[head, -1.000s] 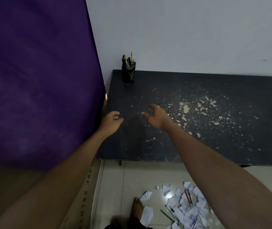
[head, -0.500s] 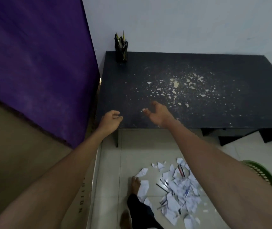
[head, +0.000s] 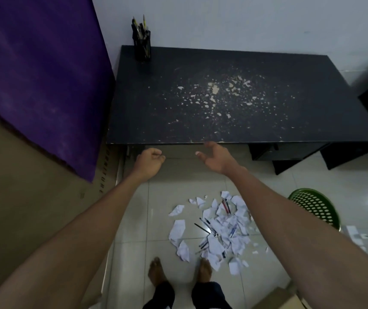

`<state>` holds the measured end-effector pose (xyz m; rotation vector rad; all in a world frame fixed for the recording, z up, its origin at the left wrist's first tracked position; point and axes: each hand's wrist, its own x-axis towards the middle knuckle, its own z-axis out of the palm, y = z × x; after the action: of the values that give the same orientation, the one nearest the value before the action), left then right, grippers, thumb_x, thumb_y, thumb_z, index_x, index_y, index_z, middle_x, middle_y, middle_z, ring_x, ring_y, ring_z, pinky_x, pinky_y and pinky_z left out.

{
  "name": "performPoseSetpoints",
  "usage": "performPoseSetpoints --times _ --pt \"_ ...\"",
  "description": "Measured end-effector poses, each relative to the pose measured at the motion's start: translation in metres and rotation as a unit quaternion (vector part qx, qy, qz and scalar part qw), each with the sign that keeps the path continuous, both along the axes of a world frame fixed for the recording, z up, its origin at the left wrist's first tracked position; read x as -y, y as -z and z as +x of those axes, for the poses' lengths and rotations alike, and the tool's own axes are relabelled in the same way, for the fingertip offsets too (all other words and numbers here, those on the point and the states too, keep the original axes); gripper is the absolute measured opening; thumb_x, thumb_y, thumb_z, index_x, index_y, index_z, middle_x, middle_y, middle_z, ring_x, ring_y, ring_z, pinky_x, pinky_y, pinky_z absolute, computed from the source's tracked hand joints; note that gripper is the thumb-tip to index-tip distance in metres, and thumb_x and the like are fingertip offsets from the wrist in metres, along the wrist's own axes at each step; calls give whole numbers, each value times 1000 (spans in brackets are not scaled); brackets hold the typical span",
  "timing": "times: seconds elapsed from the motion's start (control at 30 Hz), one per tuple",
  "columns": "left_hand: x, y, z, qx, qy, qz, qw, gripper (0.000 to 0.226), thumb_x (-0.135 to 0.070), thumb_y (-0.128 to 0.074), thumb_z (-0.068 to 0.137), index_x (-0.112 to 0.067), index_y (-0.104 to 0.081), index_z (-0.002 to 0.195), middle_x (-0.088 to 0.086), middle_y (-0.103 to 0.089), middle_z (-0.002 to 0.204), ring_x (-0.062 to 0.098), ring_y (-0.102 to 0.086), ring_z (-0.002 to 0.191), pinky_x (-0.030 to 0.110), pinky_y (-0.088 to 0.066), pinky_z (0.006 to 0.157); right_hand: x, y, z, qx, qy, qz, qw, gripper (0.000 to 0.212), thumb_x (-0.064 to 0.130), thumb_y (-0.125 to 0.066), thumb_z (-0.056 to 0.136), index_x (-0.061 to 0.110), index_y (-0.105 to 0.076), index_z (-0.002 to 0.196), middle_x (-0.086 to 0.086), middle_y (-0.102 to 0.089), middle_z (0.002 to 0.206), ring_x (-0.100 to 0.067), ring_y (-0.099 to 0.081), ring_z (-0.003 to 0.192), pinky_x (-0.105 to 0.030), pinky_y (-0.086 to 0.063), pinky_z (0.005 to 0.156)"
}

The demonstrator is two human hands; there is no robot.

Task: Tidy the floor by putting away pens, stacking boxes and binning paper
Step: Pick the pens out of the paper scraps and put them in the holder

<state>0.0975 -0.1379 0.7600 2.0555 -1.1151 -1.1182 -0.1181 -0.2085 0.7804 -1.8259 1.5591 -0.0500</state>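
A pile of torn white paper (head: 219, 233) lies on the tiled floor in front of my bare feet. Several pens (head: 225, 206) lie mixed into it, and a dark pen (head: 202, 228) lies at its left side. A black pen holder (head: 142, 46) with several pens stands at the desk's far left corner. A green perforated bin (head: 315, 208) stands on the floor at the right. My left hand (head: 149, 160) hangs in the air just before the desk's front edge, its fingers curled in and holding nothing. My right hand (head: 214, 157) is beside it, fingers relaxed and empty.
The black desk (head: 178, 121) with a chipped top stands against the white wall. A tall cardboard sheet (head: 26, 197) draped with purple cloth (head: 35, 74) fills the left. A cardboard box corner (head: 277, 299) shows at bottom right. Scraps of paper (head: 354, 235) lie beyond the bin.
My view has pulled back and tilted down, so both hands now hang before the desk's front edge instead of over its top. The paper pile, my feet and the bin have come into view.
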Motion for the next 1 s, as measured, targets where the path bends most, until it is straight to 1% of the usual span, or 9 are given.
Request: performPoseSetpoints --times 0.1,0.23,0.3,0.37,0.47,0.63,0.8,0.9,1.0 --pt "-5 0 -20 7 4 8 1000 35 -25 -56 94 -12 -56 127 6 -62 123 22 -55 117 24 -39 92 -4 6 -27 1 19 5 1000 67 52 -54 90 13 -38 142 -15 -48 143 -31 -47 130 -34 -39 105" --pt "-8 3 -47 23 7 10 1000 38 -23 -57 93 -10 -54 129 8 -62 123 24 -53 120 31 -41 103 -12 14 -64 12 34 7 999 65 49 -55 91 12 -40 142 -15 -49 142 -30 -48 129 -31 -37 105" --pt "-8 2 -71 24 6 12 1000 39 -22 -57 93 -9 -54 130 10 -62 123 24 -54 120 32 -41 105 -14 21 -88 16 35 16 999 64 47 -55 92 11 -40 142 -15 -48 142 -30 -47 130 -31 -37 105" --pt "-10 3 -92 30 2 14 999 39 -22 -58 93 -9 -55 129 11 -63 122 25 -55 118 29 -41 103 -16 25 -107 18 33 24 999 64 48 -55 92 11 -39 142 -15 -48 143 -31 -47 130 -32 -37 105" --pt "-12 8 -134 41 1 14 999 37 -22 -59 92 -9 -57 126 11 -65 119 25 -57 115 25 -41 96 -19 35 -144 14 29 38 999 68 53 -53 90 14 -37 143 -15 -48 142 -32 -47 129 -38 -39 105" --pt "-22 30 -196 37 6 21 999 35 -20 -59 91 -9 -58 124 10 -65 119 24 -60 110 24 -42 88 -21 52 -202 15 23 50 998 70 56 -54 88 15 -38 142 -16 -54 137 -30 -53 124 -40 -43 103" --pt "-39 64 -228 22 17 46 999 38 -20 -61 90 -6 -58 125 11 -63 120 26 -59 114 28 -41 97 -21 72 -248 9 41 62 997 77 61 -53 85 13 -35 144 -13 -47 144 -30 -49 129 -47 -41 106" --pt "-51 80 -234 23 21 67 997 37 -18 -62 90 -6 -59 125 12 -62 124 23 -58 115 20 -37 93 -26 81 -260 21 42 53 997 72 56 -55 88 14 -37 143 -13 -46 144 -31 -49 128 -47 -42 105" --pt "-55 94 -235 23 21 75 997 36 -17 -62 90 -5 -59 123 13 -62 125 23 -58 115 19 -35 90 -33 92 -267 28 56 49 997 70 53 -56 88 14 -38 143 -10 -44 146 -30 -49 129 -46 -42 106"
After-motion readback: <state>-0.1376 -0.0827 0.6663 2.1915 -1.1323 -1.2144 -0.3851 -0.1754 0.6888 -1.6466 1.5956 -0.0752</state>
